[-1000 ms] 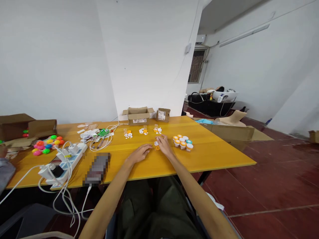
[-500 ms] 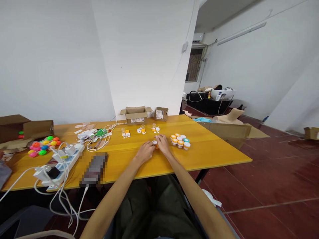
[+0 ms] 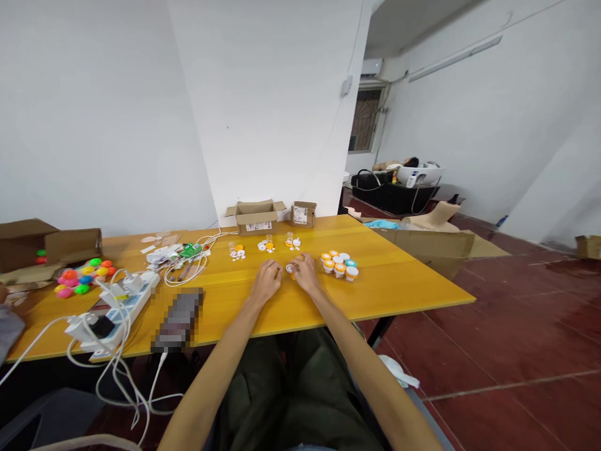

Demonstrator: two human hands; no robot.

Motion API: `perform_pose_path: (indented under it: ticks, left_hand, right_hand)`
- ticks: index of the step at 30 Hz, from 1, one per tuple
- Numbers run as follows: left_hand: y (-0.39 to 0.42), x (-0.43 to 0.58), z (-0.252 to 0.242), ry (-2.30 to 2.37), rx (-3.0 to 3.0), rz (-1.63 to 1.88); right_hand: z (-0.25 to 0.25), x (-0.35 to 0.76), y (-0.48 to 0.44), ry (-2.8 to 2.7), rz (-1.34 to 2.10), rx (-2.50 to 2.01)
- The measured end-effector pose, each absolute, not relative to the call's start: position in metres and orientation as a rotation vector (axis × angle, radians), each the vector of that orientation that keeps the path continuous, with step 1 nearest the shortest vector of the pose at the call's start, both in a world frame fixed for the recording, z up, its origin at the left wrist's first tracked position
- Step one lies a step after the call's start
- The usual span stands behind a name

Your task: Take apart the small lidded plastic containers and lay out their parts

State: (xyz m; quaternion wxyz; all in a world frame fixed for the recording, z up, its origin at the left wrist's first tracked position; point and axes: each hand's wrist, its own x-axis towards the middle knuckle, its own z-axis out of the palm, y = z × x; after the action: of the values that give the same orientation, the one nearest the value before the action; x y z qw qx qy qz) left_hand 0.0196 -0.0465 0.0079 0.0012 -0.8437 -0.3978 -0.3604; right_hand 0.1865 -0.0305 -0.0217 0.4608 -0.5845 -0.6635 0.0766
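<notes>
My left hand (image 3: 267, 280) is just above the table (image 3: 399, 269), its fingers curled together. Something small may be between its fingertips, too small to make out. My right hand (image 3: 304, 273) is closed at a small white-and-orange round piece (image 3: 290, 268), which shows between the two hands and is partly covered by the fingers. Right of that hand stands a cluster of small clear jars (image 3: 351, 274) with orange, white and teal lids. Beyond the hands lie three groups of loose white and orange discs (image 3: 239, 252), each with a clear cup.
Two cardboard boxes (image 3: 257, 220) stand against the wall. To the left are a phone (image 3: 178, 319), a power strip (image 3: 122, 307) with tangled white cables, colourful balls (image 3: 84, 279) and another open carton (image 3: 72, 247). The table's front edge runs below my forearms.
My left hand has moved left, away from the right hand and the white-and-orange piece. My right hand stays at the piece, and the jars have not moved.
</notes>
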Motion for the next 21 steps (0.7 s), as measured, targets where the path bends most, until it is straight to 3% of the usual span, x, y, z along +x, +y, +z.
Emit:
perform_pose_path:
  ticks: [6, 21]
  left_hand:
    - [-0.046, 0.0203, 0.0101, -1.206, -2.583, -1.156]
    - [-0.0489, 0.0193, 0.008, -1.199, -2.625, -0.77]
  right_hand:
    - [-0.0179, 0.185, -0.0337, -1.778, 0.172, -1.423]
    - [-0.0274, 0.1854, -0.0251, -1.868, 0.229, -1.34]
